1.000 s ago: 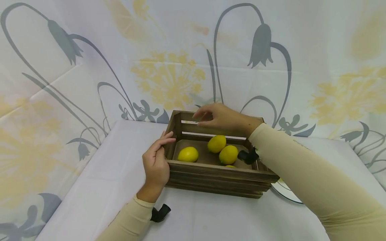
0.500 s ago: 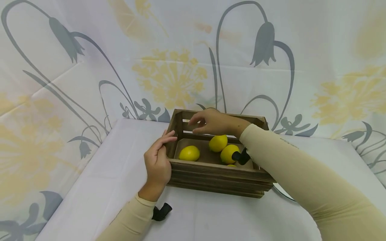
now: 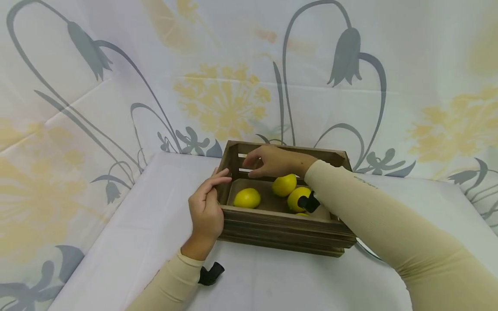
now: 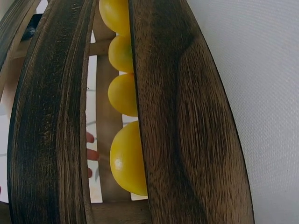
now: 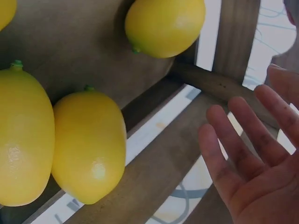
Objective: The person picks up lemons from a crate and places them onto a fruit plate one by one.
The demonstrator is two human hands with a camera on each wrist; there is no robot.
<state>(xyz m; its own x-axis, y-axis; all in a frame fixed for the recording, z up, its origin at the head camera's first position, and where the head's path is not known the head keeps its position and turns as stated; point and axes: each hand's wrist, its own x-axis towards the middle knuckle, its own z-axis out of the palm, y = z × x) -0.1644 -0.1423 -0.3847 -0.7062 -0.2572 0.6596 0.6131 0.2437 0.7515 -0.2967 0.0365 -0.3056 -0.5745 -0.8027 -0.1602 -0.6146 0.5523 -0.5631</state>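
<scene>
A dark brown slatted wooden crate (image 3: 284,220) stands on the white cloth with several lemons inside, among them one on the left (image 3: 247,198) and a pair further right (image 3: 284,185). My left hand (image 3: 206,207) rests against the crate's left end, its fingers extended along the top edge. Over the inside of the crate, near the back slats, hangs my right hand (image 3: 272,162), fingers loosely bent with nothing between them. In the right wrist view its fingers (image 5: 243,149) spread apart from the lemons (image 5: 91,147). Through the slats in the left wrist view, lemons (image 4: 127,158) lie in a row.
Part of a plate's rim (image 3: 369,250) shows at the crate's right, mostly hidden by the right sleeve (image 3: 373,216). Behind the crate rises a floral cloth backdrop (image 3: 225,103). Black wrist mounts (image 3: 212,273) stick out from both sleeves.
My right hand has moved slightly left and lower into the crate, its forearm covering more of the plate. My left hand stays on the crate's left end. The view has shifted slightly.
</scene>
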